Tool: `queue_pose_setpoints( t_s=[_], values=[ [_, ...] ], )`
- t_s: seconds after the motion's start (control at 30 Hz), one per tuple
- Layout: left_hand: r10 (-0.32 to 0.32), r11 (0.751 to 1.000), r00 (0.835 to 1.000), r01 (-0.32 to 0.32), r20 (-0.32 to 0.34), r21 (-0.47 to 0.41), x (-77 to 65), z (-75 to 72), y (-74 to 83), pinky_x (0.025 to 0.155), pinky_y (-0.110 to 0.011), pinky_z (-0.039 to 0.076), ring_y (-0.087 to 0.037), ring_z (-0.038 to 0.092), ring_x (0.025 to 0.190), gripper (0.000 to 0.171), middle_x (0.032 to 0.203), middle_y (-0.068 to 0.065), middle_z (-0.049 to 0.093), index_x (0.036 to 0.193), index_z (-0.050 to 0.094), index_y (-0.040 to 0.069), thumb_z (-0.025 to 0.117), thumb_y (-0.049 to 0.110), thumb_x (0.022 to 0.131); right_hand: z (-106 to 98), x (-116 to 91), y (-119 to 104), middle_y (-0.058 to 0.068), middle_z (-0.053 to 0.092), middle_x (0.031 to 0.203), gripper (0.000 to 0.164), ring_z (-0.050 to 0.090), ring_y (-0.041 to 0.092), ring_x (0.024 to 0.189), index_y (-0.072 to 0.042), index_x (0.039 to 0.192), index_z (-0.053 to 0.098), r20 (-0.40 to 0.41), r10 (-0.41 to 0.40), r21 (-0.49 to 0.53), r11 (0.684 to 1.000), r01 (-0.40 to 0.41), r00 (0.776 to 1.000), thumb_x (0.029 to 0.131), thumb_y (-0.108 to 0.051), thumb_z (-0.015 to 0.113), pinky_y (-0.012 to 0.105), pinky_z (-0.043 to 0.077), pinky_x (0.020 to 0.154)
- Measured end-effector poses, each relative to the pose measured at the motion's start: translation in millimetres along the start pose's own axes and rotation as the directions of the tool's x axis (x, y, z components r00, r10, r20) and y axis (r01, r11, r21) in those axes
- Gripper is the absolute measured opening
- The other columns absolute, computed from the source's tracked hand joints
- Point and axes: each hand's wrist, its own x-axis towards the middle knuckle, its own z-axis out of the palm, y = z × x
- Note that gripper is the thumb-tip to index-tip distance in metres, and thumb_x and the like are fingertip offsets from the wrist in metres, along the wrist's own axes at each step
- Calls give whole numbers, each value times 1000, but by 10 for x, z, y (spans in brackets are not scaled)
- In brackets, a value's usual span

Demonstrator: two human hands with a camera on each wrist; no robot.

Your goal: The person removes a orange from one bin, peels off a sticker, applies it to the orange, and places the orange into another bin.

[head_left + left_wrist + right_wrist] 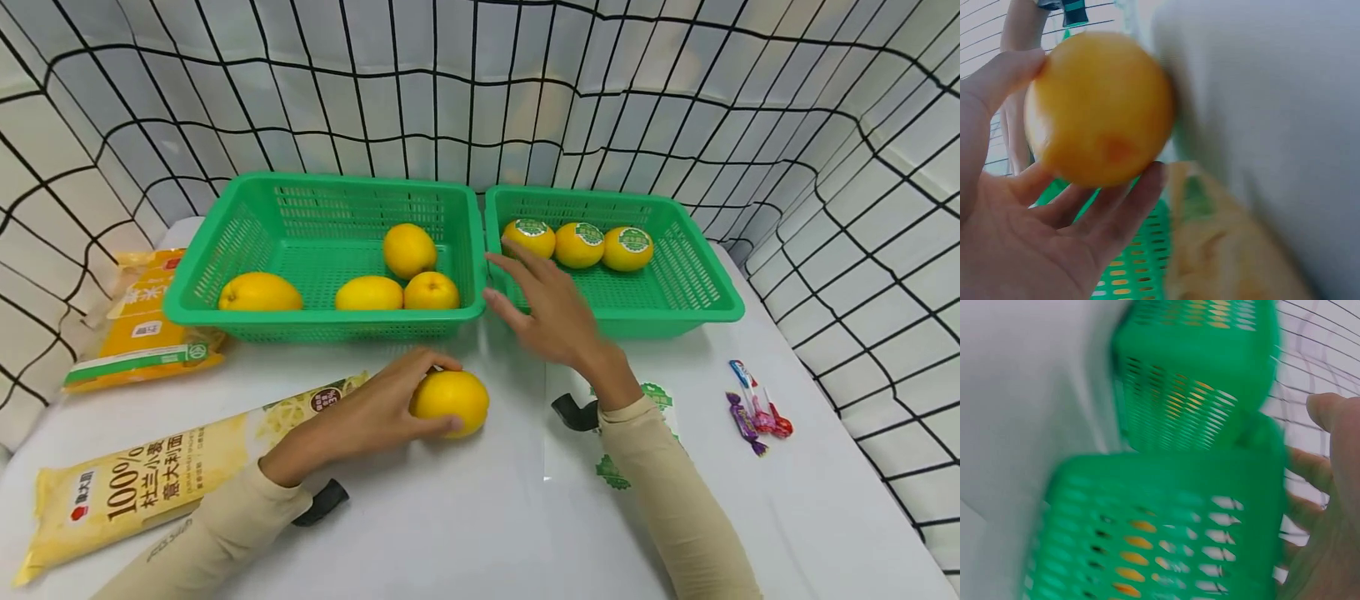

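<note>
My left hand (382, 406) holds a yellow citrus fruit (452, 403) low over the table, thumb on one side and fingers round the other. In the left wrist view the fruit (1100, 109) looks round and unlabelled. My right hand (551, 312) is held, fingers extended, over the near left corner of the right green basket (675, 327), holding nothing. Three citrus fruits with green-and-white stickers, one being the middle fruit (579, 245), lie in that basket. The left green basket (337, 327) has several fruits without visible stickers, including an oval one (260, 292).
A pasta bag (187, 458) lies beneath the left forearm, and an orange food bag (146, 325) beside the left basket. A sheet with green stickers (613, 472) lies partly under the right wrist. Wrapped candies (744, 422) are at right. Black netting (480, 83) rises behind the baskets.
</note>
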Motion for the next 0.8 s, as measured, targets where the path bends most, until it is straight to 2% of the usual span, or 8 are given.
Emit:
queue_pose_setpoints(
  t_s=[0.1, 0.2, 0.3, 0.37, 0.5, 0.63, 0.7, 0.8],
  values=[
    [2, 1000, 1000, -2, 16, 22, -27, -74, 33, 106, -49, 49, -22, 53, 126, 55, 146, -4, 52, 140, 57, 17, 84, 30, 94, -158, -4, 18, 2, 39, 169, 51, 37, 28, 155, -19, 156, 53, -118, -79, 57, 995, 86, 990, 110, -38, 60, 53, 30, 127],
    [-7, 1000, 1000, 6, 30, 30, -51, -121, 39, 109, -52, 47, -24, 52, 131, 54, 150, -5, 49, 141, 58, 18, 83, 28, 95, -313, -100, 37, 6, 54, 158, 43, 48, 27, 147, -13, 147, 62, -204, -134, 58, 987, 149, 970, 106, -27, 68, 50, 39, 122],
    [6, 1000, 999, -7, 41, 25, -74, -143, 28, 111, -54, 45, -27, 49, 135, 54, 150, -7, 49, 142, 57, 17, 82, 28, 96, -424, -293, 85, 7, 66, 138, 31, 63, 24, 123, -10, 133, 71, -231, -160, 39, 984, 173, 960, 103, -19, 72, 43, 54, 104],
    [20, 1000, 998, -21, 56, 15, -89, -147, 14, 111, -55, 45, -29, 48, 136, 55, 150, -9, 49, 143, 56, 15, 81, 29, 96, -466, -467, 147, 5, 70, 123, 22, 65, 20, 105, -9, 123, 74, -224, -168, 40, 983, 181, 960, 101, -14, 74, 37, 58, 90],
    [-7, 1000, 995, 10, 103, -28, -100, -144, -4, 109, -52, 48, -25, 52, 131, 60, 148, -6, 50, 146, 54, 16, 82, 30, 94, -469, -823, 360, -2, 72, 101, 10, 61, 10, 83, -10, 106, 77, -145, -145, 85, 984, 158, 979, 97, -7, 78, 28, 57, 72],
    [-37, 998, 994, 41, 99, -45, -76, -102, -21, 103, -47, 51, -22, 57, 123, 62, 144, -2, 54, 145, 54, 19, 84, 31, 92, -414, -1085, 645, -4, 72, 94, 9, 62, 9, 80, -10, 103, 76, 4, -29, 120, 992, 28, 1000, 96, -5, 78, 26, 57, 69],
    [-19, 999, 997, 21, 71, -35, -55, -60, -32, 101, -46, 53, -24, 58, 122, 61, 141, -3, 56, 143, 56, 16, 85, 32, 91, -388, -1180, 767, -1, 72, 97, 11, 64, 13, 83, -7, 107, 75, 82, 64, 115, 991, -74, 995, 96, -6, 78, 26, 57, 71],
    [6, 1000, 1000, -5, 19, -21, -11, 15, -47, 100, -46, 54, -26, 59, 123, 61, 139, -4, 57, 141, 57, 13, 86, 31, 89, -373, -1281, 889, 5, 72, 103, 21, 64, 18, 88, -2, 114, 73, 184, 194, 96, 972, -214, 964, 97, -11, 79, 28, 57, 74]
  ],
)
